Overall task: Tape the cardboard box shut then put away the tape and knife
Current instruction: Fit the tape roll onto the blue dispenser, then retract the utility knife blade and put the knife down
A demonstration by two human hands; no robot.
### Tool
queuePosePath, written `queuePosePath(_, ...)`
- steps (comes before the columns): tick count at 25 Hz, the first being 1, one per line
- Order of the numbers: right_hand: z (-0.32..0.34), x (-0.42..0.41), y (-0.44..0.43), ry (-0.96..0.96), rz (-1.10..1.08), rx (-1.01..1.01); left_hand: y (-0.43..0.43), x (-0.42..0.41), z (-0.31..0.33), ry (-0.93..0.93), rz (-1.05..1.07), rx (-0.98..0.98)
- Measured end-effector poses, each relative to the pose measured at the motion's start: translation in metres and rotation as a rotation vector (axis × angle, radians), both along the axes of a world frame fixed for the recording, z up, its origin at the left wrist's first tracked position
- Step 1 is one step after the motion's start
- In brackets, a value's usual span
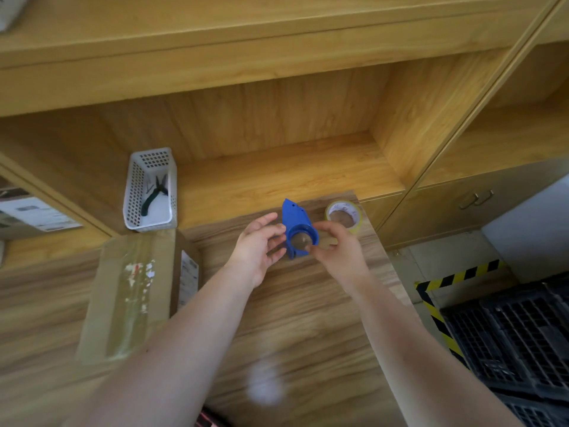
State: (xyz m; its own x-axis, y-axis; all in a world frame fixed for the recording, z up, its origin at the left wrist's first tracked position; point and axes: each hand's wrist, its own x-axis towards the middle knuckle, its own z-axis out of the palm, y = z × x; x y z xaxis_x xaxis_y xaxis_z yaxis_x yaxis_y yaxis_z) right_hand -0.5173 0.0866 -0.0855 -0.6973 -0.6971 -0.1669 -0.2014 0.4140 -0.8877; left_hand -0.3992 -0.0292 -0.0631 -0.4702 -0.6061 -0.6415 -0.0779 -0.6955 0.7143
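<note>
A blue tape dispenser (296, 224) with a clear roll in its ring is held above the wooden table (308, 318). My right hand (335, 246) pinches the ring and roll from the right. My left hand (260, 245) hovers just left of it with fingers spread, fingertips close to the dispenser. A separate roll of clear tape (344, 216) lies flat on the table behind my right hand. The cardboard box (129, 291) lies to the left, its flaps closed with clear tape along the seam. No knife is visible.
A white perforated basket (151, 192) holding green-handled pliers (155, 194) stands on the shelf at the left. Wooden shelving (277, 167) rises behind the table. Black crates (517, 340) and yellow-black floor tape (455, 277) lie to the right.
</note>
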Motion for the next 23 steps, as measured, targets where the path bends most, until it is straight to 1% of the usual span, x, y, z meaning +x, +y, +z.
queuePosePath(4, 0.010, 0.036, 0.007, -0.013, 0.021, -0.054, 0.011, 0.043, 0.009, 0.028, 0.085, 0.025)
queuePosePath(9, 0.012, 0.087, 0.023, -0.051, 0.052, -0.072, 0.031, 0.102, 0.021, 0.075, 0.049, 0.040)
queuePosePath(15, -0.007, 0.162, 0.041, -0.089, 0.099, -0.042, 0.054, 0.167, 0.035, 0.128, 0.003, 0.008)
queuePosePath(19, -0.024, 0.202, 0.046, -0.102, 0.125, -0.023, 0.072, 0.207, 0.019, 0.053, -0.095, -0.149)
queuePosePath(23, -0.040, 0.232, 0.056, -0.122, 0.139, 0.025, 0.087, 0.240, -0.002, 0.013, -0.122, -0.139)
